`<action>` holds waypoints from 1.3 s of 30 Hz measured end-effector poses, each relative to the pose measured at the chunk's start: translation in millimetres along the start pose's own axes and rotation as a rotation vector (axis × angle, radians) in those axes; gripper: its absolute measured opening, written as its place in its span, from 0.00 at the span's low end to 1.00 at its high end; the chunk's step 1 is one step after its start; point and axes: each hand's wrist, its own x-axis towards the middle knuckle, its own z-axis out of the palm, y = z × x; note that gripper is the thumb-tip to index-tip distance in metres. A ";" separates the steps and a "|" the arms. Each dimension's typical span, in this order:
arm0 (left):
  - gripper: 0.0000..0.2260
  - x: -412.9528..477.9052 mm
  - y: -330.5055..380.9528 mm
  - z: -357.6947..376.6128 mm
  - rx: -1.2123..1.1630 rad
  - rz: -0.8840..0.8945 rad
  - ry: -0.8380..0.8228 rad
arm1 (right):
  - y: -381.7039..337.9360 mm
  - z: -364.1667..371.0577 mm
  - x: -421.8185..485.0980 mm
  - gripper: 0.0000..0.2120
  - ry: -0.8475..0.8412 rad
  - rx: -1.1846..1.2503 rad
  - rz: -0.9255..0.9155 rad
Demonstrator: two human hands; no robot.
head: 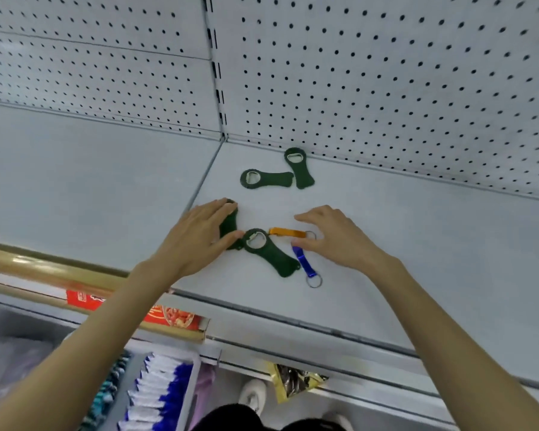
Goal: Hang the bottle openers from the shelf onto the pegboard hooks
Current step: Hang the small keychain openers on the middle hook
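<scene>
Pale shelf (386, 244) under pegboard (386, 73): left hand (199, 234) flat, open over a green opener (229, 225); right hand (333, 237) open — pinch the orange opener (287, 233) by its edges

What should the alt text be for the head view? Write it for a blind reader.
Two bare hands reach over bottle openers lying on a white shelf: the left hand covers a green opener, the right hand hovers by an orange one. Three more green and one blue lie nearby, below an empty pegboard.
</scene>
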 end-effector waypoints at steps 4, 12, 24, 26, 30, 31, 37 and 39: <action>0.33 9.8 -8.6 7.7 -0.014 0.067 0.002 | -1.5 7.7 1.8 0.21 0.103 0.079 0.015; 0.33 6.0 -15.7 14.2 -0.060 0.124 0.015 | -9.1 18.3 13.0 0.09 0.284 0.137 0.029; 0.33 0.0 -25.6 16.5 -0.128 0.169 0.013 | -26.0 14.6 27.5 0.07 0.190 0.151 0.097; 0.32 0.2 -26.6 17.1 -0.163 0.162 0.016 | -27.8 15.0 29.2 0.06 0.157 0.155 0.121; 0.31 3.1 -22.6 14.2 -0.280 0.142 0.047 | -32.5 12.0 28.6 0.07 0.129 0.215 0.115; 0.30 3.5 -19.9 12.4 -0.337 0.139 0.050 | -34.4 9.6 27.7 0.06 0.124 0.235 0.092; 0.19 7.7 4.5 0.1 -0.671 0.138 0.045 | -51.7 -5.0 16.4 0.02 0.000 0.434 -0.018; 0.13 8.0 10.8 -3.4 -0.732 0.160 0.060 | -57.2 -7.1 13.0 0.03 -0.027 0.454 -0.057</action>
